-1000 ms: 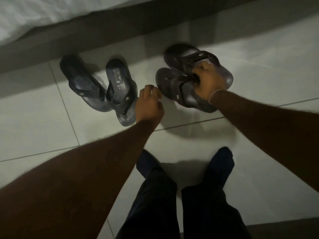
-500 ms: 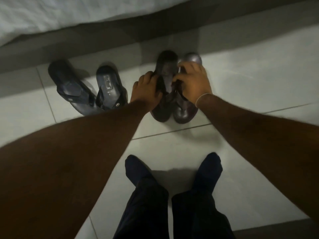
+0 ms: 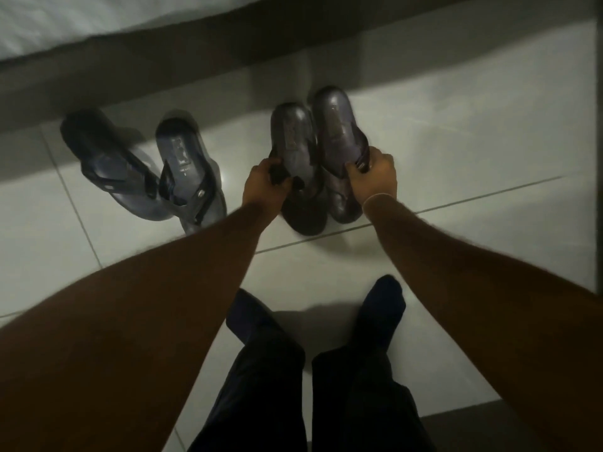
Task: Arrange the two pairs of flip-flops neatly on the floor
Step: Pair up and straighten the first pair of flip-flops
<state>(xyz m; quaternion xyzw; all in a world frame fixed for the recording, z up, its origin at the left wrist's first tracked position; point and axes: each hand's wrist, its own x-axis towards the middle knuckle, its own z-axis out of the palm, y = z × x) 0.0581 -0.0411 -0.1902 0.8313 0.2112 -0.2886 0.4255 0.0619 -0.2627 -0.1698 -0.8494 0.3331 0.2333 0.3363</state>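
Note:
Two brown flip-flops lie side by side on the white tiled floor, heels pointing away from me. My left hand (image 3: 264, 182) grips the strap of the left brown flip-flop (image 3: 293, 138). My right hand (image 3: 373, 176) grips the strap of the right brown flip-flop (image 3: 336, 122). To their left lies the dark blue pair: the outer blue flip-flop (image 3: 107, 161) is angled, and the inner blue flip-flop (image 3: 186, 161) overlaps it at the toe end.
A bed with white bedding (image 3: 81, 21) and a dark base (image 3: 163, 76) runs along the far edge. My legs in dark trousers and socks (image 3: 310, 353) stand on the floor tiles (image 3: 456, 141) below the flip-flops.
The brown pair was crossed and askew; both hands have turned the two flip-flops parallel and side by side. My left hand, empty a second ago, now holds the left one's strap.

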